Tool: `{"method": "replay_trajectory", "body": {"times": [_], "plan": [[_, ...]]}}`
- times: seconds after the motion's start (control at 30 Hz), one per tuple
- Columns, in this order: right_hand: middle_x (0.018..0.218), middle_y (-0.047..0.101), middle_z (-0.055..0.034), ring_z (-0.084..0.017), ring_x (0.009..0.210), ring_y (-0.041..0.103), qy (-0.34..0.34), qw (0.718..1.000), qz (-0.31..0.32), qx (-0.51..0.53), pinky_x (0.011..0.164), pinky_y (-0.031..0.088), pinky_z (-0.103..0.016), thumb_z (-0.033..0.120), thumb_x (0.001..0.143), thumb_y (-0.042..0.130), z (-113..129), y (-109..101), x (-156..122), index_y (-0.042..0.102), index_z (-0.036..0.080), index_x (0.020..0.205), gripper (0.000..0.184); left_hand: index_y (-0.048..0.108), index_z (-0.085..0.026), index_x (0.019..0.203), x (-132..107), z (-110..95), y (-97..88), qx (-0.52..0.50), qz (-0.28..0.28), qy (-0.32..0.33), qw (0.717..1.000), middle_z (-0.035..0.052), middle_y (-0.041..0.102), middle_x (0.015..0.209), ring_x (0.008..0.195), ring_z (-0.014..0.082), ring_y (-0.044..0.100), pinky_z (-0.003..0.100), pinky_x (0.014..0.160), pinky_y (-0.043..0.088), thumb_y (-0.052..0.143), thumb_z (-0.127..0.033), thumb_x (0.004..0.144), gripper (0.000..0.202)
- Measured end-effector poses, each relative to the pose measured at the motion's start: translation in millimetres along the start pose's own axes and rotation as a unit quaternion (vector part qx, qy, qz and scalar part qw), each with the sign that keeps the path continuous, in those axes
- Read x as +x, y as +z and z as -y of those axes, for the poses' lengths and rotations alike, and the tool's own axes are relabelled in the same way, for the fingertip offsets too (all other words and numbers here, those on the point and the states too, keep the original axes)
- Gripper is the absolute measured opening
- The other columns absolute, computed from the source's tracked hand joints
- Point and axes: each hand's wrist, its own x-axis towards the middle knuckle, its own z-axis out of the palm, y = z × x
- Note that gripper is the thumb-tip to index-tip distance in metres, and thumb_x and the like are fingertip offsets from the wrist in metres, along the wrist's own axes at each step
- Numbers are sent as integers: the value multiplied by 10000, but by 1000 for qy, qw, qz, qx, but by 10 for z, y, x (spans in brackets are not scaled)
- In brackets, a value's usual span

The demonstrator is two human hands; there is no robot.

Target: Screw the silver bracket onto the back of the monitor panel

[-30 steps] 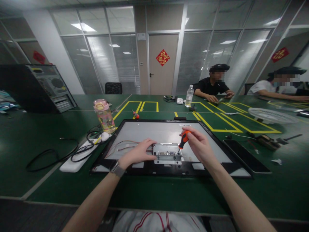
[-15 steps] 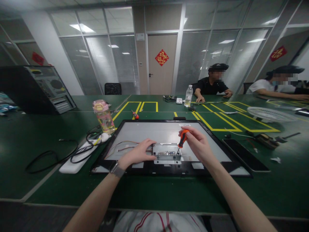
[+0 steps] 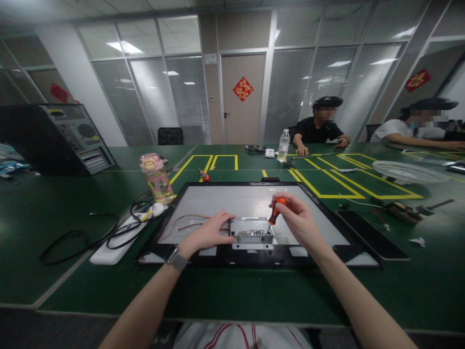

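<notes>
Green table (image 3: 232,295), left hand (image 3: 207,234) half-spread at bracket (image 3: 250,225), right hand (image 3: 298,217) curled round screwdriver (image 3: 274,214)

The light is dim and grey, with a lamp (image 3: 124,47) glaring between ten and eleven o'clock. Wide-angle distortion tilts the pillar (image 3: 83,82) at ten o'clock; fine detail looks soft.

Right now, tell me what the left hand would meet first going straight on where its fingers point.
The bracket, whose left edge the left hand seems to touch, though depth is unclear.
</notes>
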Motion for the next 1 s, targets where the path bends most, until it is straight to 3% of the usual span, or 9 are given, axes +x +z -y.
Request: {"method": "replay_trajectory", "body": {"times": [0.13, 0.33, 0.57, 0.8, 1.0], "plan": [[852, 601, -6, -170, 801, 580, -20, 999, -28, -1, 728, 494, -314, 355, 727, 744, -31, -12, -1, 708, 266, 816, 130, 481, -230, 1290, 6, 22, 12, 2, -6, 3, 1000, 69, 516, 1235, 1142, 248, 507, 350, 1011, 386, 702, -376, 751, 600], [907, 662, -38, -196, 879, 614, 15, 998, 22, 56, 829, 486, -376, 405, 837, 623, 48, 27, -17, 689, 273, 1039, 250, 486, -229, 1286, -3, -30, -21, 0, 0, -2, 1000, 69, 516, 1239, 1135, 246, 515, 350, 1008, 391, 694, -375, 754, 589], [881, 596, -14, -166, 783, 583, -14, 999, 10, 42, 704, 495, -306, 372, 762, 708, 51, 34, -21, 700, 259, 818, 126, 487, -230, 1282, -3, -21, -6, -3, -2, -5, 1000, 72, 516, 1243, 1137, 246, 516, 348, 1006, 394, 701, -360, 745, 593], [877, 638, -40, -195, 823, 605, 35, 994, 57, 85, 745, 502, -355, 408, 830, 629, 105, 58, -26, 669, 270, 1003, 225, 482, -238, 1286, -2, -29, -19, -5, 0, -4, 1000, 73, 508, 1257, 1143, 252, 510, 361, 1006, 396, 698, -383, 752, 594], [902, 608, -17, -167, 809, 596, 14, 996, 29, 85, 715, 501, -297, 380, 771, 704, 62, 57, -30, 701, 260, 833, 135, 482, -230, 1291, -5, -50, -24, -5, -1, -6, 1000, 73, 511, 1257, 1147, 252, 511, 349, 1002, 395, 694, -383, 755, 596]]}}
